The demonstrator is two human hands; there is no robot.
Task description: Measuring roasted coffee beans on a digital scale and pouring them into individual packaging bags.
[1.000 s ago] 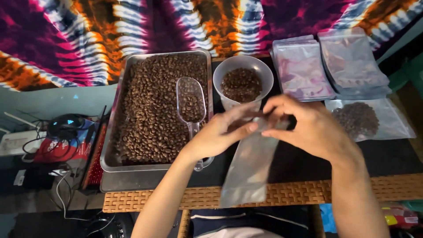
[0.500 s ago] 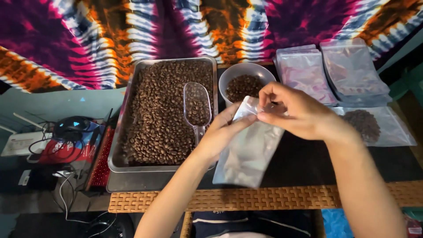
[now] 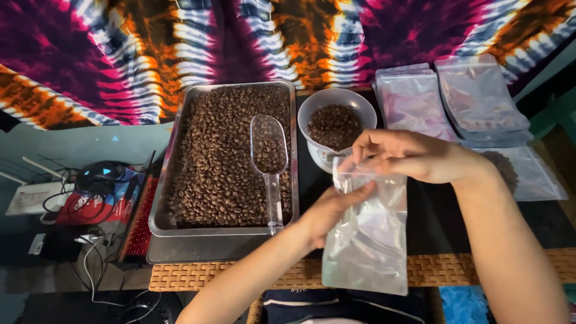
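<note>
Pouch: a clear, empty stand-up pouch [image 3: 369, 240] hangs upright between both hands, its mouth at the top and its base level with the woven table edge [image 3: 240, 276].
Right hand: the right hand [image 3: 408, 157] pinches the far lip of the mouth between thumb and fingers.
Left hand: the left hand [image 3: 327, 210] presses a thumb and fingers on the near lip; whether the fingers reach inside I cannot tell.
Just changed: half a second ago the pouch lay flat and slanted, pinched shut at its top; now it hangs straight with the two lips drawn apart, so the mouth looks opened.
Beyond the hands: a white bowl of coffee beans [image 3: 336, 127] sits just behind the fingertips.
Left of the hands: a metal tray [image 3: 225, 157] full of beans, with a clear scoop [image 3: 269, 155] lying in it, handle toward the person.
Right of the hands: stacked empty pouches [image 3: 453, 102] and one filled pouch [image 3: 528, 174] partly hidden by the right forearm.
Open room: dark table surface [image 3: 438, 222] shows under the right arm; the bowl's rim crowds the pouch mouth.
</note>
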